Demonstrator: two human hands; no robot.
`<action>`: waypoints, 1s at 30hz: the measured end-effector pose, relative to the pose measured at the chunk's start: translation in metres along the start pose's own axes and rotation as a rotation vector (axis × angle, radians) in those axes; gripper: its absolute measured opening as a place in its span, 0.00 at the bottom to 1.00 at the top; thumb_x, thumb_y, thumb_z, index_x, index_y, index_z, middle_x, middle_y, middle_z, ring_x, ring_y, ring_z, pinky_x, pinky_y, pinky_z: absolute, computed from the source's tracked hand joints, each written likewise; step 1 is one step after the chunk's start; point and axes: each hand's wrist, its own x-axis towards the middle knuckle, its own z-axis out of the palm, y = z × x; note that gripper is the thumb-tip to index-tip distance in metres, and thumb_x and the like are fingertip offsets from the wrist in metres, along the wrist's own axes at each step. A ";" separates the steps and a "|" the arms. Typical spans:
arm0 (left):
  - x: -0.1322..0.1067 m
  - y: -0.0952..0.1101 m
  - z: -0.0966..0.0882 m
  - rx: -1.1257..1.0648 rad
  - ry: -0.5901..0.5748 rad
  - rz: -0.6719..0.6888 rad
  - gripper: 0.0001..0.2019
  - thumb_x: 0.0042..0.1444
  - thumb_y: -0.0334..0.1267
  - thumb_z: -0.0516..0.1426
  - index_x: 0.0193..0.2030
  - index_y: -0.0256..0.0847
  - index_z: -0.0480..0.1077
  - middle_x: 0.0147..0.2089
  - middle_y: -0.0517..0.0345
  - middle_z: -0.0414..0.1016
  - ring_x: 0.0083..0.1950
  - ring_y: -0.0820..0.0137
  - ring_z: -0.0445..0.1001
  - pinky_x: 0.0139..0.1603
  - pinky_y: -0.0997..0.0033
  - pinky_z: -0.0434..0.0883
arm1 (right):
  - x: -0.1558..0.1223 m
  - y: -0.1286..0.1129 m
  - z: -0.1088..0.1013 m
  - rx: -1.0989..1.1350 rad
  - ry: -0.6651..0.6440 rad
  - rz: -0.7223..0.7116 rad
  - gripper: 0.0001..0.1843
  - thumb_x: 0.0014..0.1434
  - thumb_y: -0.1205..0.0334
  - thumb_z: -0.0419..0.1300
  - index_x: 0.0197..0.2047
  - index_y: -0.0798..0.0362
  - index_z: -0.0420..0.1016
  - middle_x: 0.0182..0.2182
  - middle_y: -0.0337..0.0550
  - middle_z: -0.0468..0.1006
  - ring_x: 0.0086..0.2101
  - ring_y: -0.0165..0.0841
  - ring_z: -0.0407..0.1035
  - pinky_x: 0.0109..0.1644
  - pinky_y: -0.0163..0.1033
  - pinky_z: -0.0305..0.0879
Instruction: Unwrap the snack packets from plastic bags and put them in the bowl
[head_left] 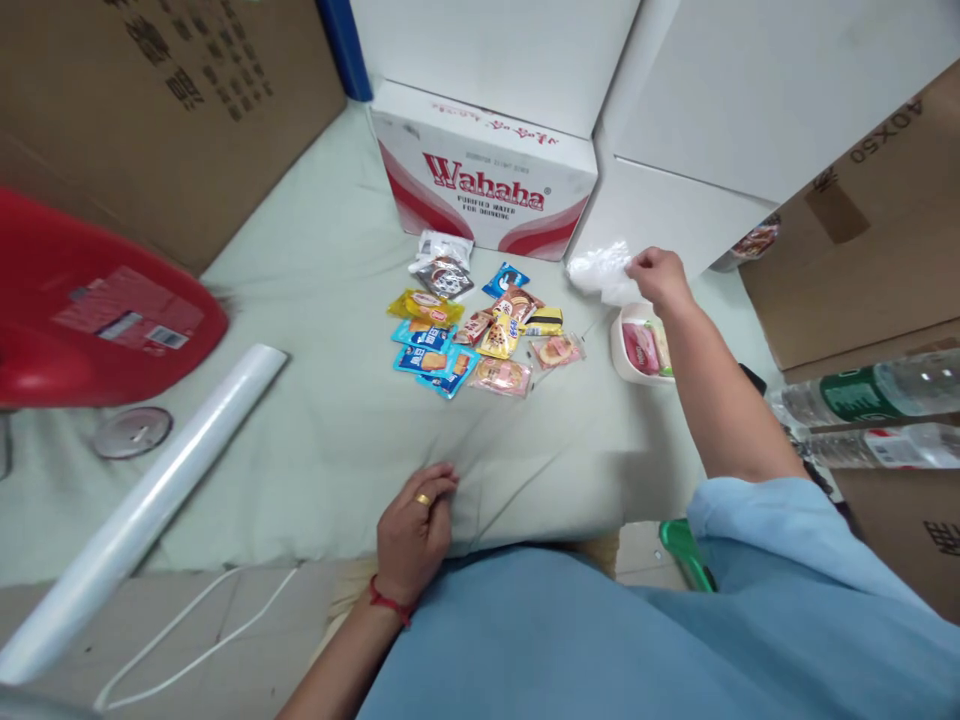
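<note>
At the right, my right hand (660, 275) pinches the edge of a crumpled clear plastic bag (600, 272), which lies against the white surface behind. Just below that hand stands a small white tub (626, 370) holding a pink packet (640, 347) and a green one. My left hand (416, 525), wearing a ring, rests at the near edge of the cloth with its fingers curled in and nothing visible in them. Several wrapped snacks lie in a loose group mid-table: blue packets (422, 358), a yellow packet (425, 306), brown-and-yellow ones (501, 335) and clear-pink ones (501, 377).
Behind the snacks stands a Wahaha water carton (487, 185). On the left are a red plastic container (97, 300), a long white roll (150, 500) and a round lid (133, 432). Clear bottles (862, 390) and cardboard boxes (862, 230) are at the right.
</note>
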 end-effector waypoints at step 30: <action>0.054 0.054 0.023 -0.452 -0.315 -0.494 0.19 0.62 0.55 0.58 0.31 0.41 0.75 0.23 0.62 0.72 0.26 0.72 0.67 0.30 0.73 0.63 | -0.288 -0.023 0.059 0.708 -0.687 -0.111 0.18 0.58 0.42 0.72 0.41 0.47 0.80 0.34 0.39 0.72 0.33 0.32 0.63 0.38 0.38 0.62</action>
